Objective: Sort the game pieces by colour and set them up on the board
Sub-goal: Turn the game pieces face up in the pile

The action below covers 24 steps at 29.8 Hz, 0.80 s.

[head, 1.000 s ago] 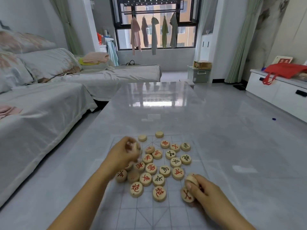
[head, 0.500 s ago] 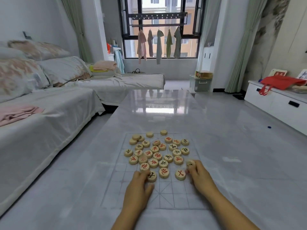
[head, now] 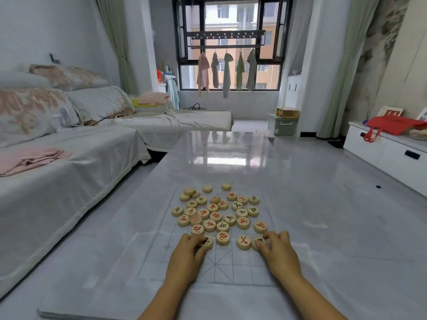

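Observation:
A see-through board sheet with a printed grid lies on the glossy grey table. Several round wooden game pieces with red or black characters sit jumbled on its far half. My left hand rests on the sheet, its fingertips curled over a black-marked piece at the near left of the pile. My right hand pinches another black-marked piece at the near right. A red-marked piece lies just left of it, and another red one just beyond.
The table stretches far ahead and to the right. A covered sofa runs along the left. A white cabinet with a red bag stands at the right.
My left hand came back from the far left of the pile to a near piece. The right hand set down one piece and now holds a neighbouring one. The view tilted up.

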Motion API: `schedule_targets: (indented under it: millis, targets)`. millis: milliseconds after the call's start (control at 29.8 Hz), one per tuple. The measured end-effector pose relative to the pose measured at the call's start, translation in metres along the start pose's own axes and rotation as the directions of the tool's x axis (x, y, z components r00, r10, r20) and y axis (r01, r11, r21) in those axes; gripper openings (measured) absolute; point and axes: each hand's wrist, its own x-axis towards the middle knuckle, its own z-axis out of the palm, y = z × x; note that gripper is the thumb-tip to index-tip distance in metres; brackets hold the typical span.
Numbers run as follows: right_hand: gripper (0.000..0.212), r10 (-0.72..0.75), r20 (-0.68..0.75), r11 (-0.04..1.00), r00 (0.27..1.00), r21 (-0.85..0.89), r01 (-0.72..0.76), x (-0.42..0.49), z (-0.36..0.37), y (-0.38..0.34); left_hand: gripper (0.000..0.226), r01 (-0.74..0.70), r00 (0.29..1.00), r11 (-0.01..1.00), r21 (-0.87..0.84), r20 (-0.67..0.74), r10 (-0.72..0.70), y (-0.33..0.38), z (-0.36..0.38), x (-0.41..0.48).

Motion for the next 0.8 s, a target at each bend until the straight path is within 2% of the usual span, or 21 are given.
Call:
schedule_targets:
  millis: [67,134,201,235,302,369,436,503,604,671,704,805]
  targets:
    - [0.029,-0.016,0.0,1.0,1.0,-0.014,0.016,0.003,0.001,0.0,0.022,0.01,1.0,0.999,-0.039,0.016,-0.009,-0.001,-0.002,0.0]
    - [0.024,-0.014,-0.038,0.996,0.999,0.092,0.017,0.009,-0.004,0.0,0.014,0.071,0.997,0.986,-0.15,0.041,-0.065,-0.001,-0.009,0.005]
    - [0.022,-0.063,-0.09,0.987,0.994,0.141,0.075,0.023,-0.013,-0.003,0.009,0.128,0.992,0.954,-0.27,0.027,-0.125,-0.004,-0.024,0.022]
    - [0.023,-0.109,-0.103,0.983,0.989,0.139,0.122,0.036,-0.015,-0.007,0.007,0.127,0.991,0.953,-0.273,-0.007,-0.134,-0.009,-0.032,0.038]
    - [0.02,-0.216,-0.078,0.963,0.973,0.145,0.226,0.062,-0.019,-0.02,0.01,0.107,0.989,0.973,-0.206,-0.082,-0.126,-0.018,-0.046,0.073]
    - [0.011,-0.294,-0.013,0.948,0.956,0.12,0.294,0.095,-0.013,-0.037,0.008,0.098,0.991,0.992,-0.084,-0.081,-0.105,-0.025,-0.052,0.113]
    - [0.026,-0.363,0.022,0.931,0.932,0.04,0.362,0.131,0.0,-0.05,0.025,0.089,0.995,0.994,0.07,-0.057,-0.085,-0.035,-0.05,0.152]
    - [0.037,-0.423,0.059,0.902,0.904,-0.07,0.427,0.164,0.015,-0.064,0.044,0.053,0.998,0.976,0.21,0.01,-0.057,-0.045,-0.043,0.186]
    - [0.05,-0.429,0.167,0.858,0.888,-0.232,0.458,0.207,0.04,-0.085,0.062,-0.025,0.971,0.932,0.362,0.228,-0.063,-0.06,-0.029,0.224]
    - [0.056,-0.399,0.255,0.828,0.881,-0.312,0.465,0.231,0.057,-0.097,0.061,-0.088,0.94,0.902,0.423,0.335,-0.066,-0.07,-0.022,0.237]
    - [0.058,-0.383,0.311,0.812,0.87,-0.335,0.478,0.24,0.066,-0.102,0.057,-0.107,0.939,0.898,0.428,0.341,-0.051,-0.074,-0.021,0.239]
    - [0.056,-0.395,0.438,0.725,0.808,-0.393,0.566,0.26,0.082,-0.112,0.044,-0.103,0.977,0.913,0.394,0.212,0.019,-0.084,-0.023,0.233]
